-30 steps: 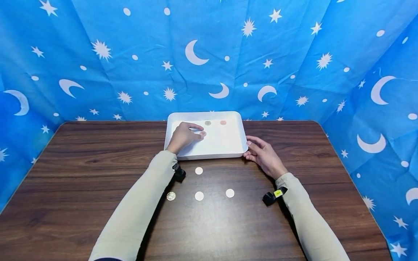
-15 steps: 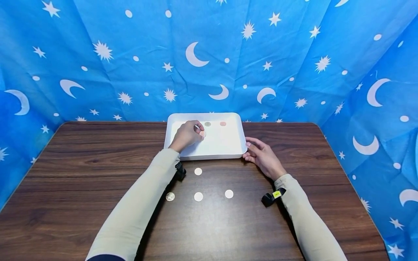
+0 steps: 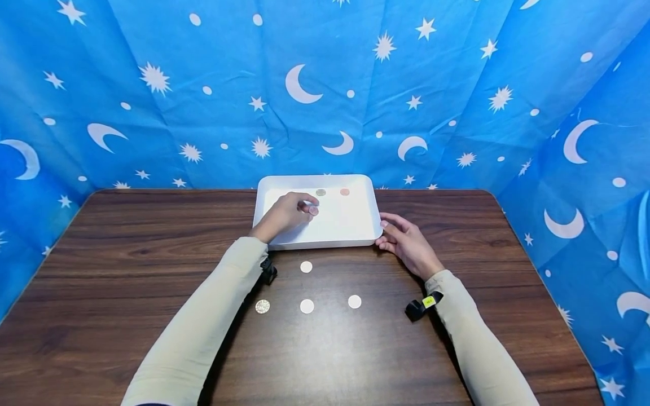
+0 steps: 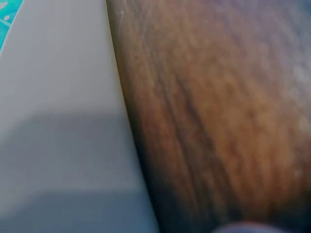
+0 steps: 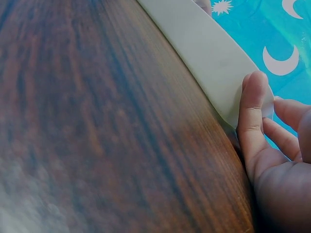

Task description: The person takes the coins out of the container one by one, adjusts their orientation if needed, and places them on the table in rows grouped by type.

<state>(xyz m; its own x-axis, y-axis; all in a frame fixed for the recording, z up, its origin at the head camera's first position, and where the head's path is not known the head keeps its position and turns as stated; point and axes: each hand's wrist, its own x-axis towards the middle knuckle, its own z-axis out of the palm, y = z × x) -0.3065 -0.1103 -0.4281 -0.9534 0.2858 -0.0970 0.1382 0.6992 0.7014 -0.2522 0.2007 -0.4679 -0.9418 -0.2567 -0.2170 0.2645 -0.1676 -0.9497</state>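
**Three coins in the tray, four on the desk**

Three coins show inside the white tray (image 3: 325, 239): a greenish coin (image 3: 321, 192) and a reddish coin (image 3: 345, 192) lying near the far wall, and a pinkish coin (image 3: 313, 211) pinched at the fingertips of the left hand (image 3: 284, 214), low over the tray floor. Whether that coin already touches the floor cannot be told from the head view. The right hand (image 3: 406, 242) rests on the desk (image 3: 127, 254) at the tray's near right corner, fingers relaxed and straight, thumb and fingertips against the rim; the right wrist view shows the thumb (image 5: 252, 111) laid along the tray wall.

On the desk in front of the tray lie four more coins: one pale coin (image 3: 306, 267) just beside the near rim, and a row of three nearer the person, a patterned silver coin (image 3: 262, 306), a white coin (image 3: 307, 306) and another white coin (image 3: 354, 301).

By the look of it, the step in hand is setting the pinkish coin down in the tray. The next move would call for letting go of it cleanly, clear of the two by the far wall, while the right hand steadies the tray.
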